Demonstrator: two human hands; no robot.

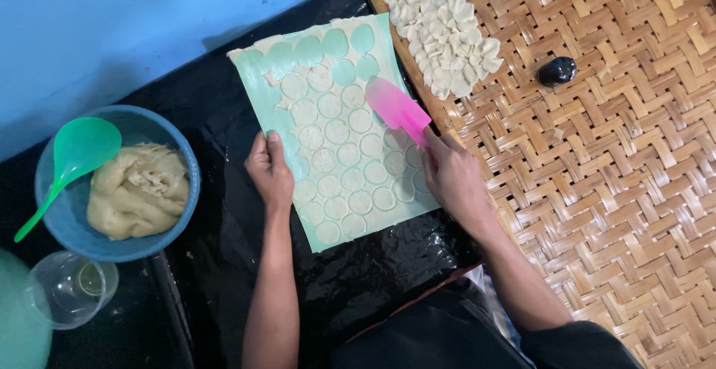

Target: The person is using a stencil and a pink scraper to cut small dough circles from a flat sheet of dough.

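Presently | left hand (270, 169) pressed flat on green mat's (262, 86) edge | right hand (453, 179) gripping pink scraper (397, 108), blade over cut dough rounds (337, 162) on dark surface (224, 127) | risk: steep blade may tear thin rounds; mat could slide if the holding hand lifts.

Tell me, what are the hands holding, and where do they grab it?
The right hand holds a pink scraper by its lower end. The left hand holds nothing; it presses on the green mat's left edge.
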